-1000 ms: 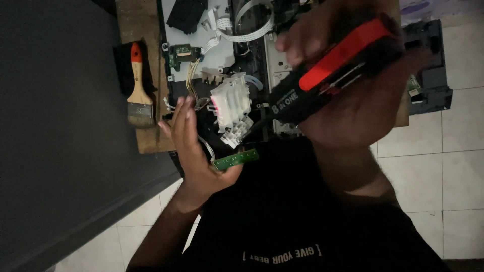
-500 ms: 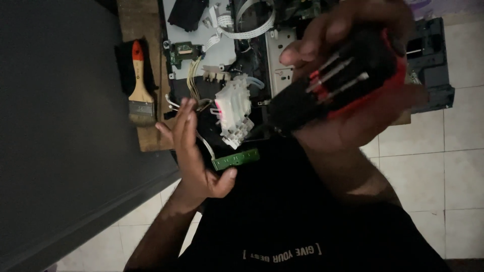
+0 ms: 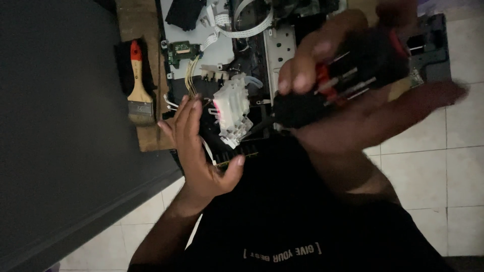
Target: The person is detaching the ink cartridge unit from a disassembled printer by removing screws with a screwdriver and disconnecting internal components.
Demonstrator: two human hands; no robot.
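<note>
Gripping a black-and-red screwdriver kit [image 3: 348, 83], the right hand [image 3: 363, 108] is seen close to the camera and motion-blurred; fingers [image 3: 302, 65] are wrapped over the top of the kit, palm underneath, and metal bits are visible in red slots along its side. The kit is held in the air above the right part of a dismantled printer [image 3: 262, 55].

The left hand [image 3: 201, 151] is held open, fingers straight and together, thumb [image 3: 233, 168] spread out. Nothing is clasped in it. A narrow green circuit strip [image 3: 237, 153] is seen just beside the thumb; whether it is touched cannot be told. The fingertips are placed near a white cartridge carriage [image 3: 232, 113] with a pink spot, which is sitting tilted on the printer's dark frame.

Yellow wires [image 3: 190, 75] are run from a small green circuit board [image 3: 180, 49] down toward the carriage. White flat ribbon cables [image 3: 242, 27] are looped across the top of the chassis.

A paintbrush [image 3: 138, 83] with a red-tipped wooden handle is laid on a brown board [image 3: 136, 20] left of the printer, bristles pointed toward the person. A dark grey surface [image 3: 60, 126] is seen at far left, white floor tiles [image 3: 443, 166] at right. A black shirt [image 3: 302, 221] fills the lower frame.
</note>
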